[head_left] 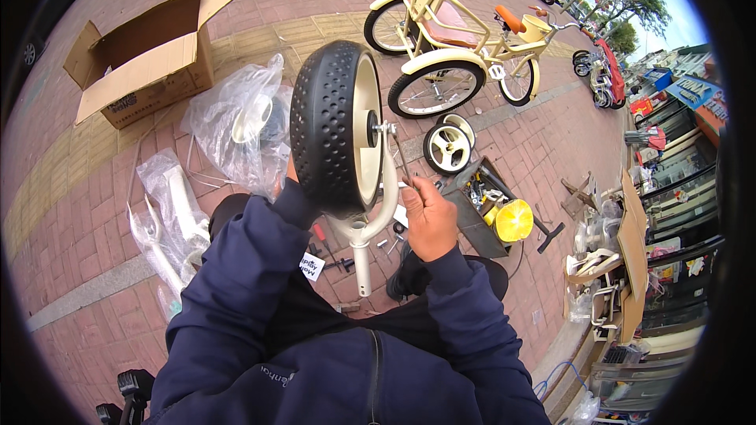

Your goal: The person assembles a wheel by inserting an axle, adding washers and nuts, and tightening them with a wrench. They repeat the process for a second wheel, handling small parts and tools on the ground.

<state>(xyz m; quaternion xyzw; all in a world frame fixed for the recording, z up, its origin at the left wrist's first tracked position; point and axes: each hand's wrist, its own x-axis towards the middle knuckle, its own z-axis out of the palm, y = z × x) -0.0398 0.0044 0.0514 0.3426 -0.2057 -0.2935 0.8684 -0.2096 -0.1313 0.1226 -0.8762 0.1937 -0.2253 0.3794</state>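
A black knobbly wheel with a cream hub [335, 122] stands upright before me in a cream curved fork [387, 197], whose stem [362, 270] points down toward my lap. My left hand [290, 170] is behind the tyre; only a sliver of it shows and its fingers are hidden. With fingers closed, my right hand [430, 219] grips a slim dark metal tool [402, 159] beside the fork. The tool's far end reaches up near the axle bolt [386, 129]; whether it sits on the bolt I cannot tell.
An open toolbox [479, 220] with a yellow round thing [513, 220] stands right of my knee. Small wheels [449, 149] lie beyond it, before a cream tricycle [449, 55]. Plastic-wrapped parts [169, 220], a bag [244, 122] and a cardboard box [150, 71] are leftward.
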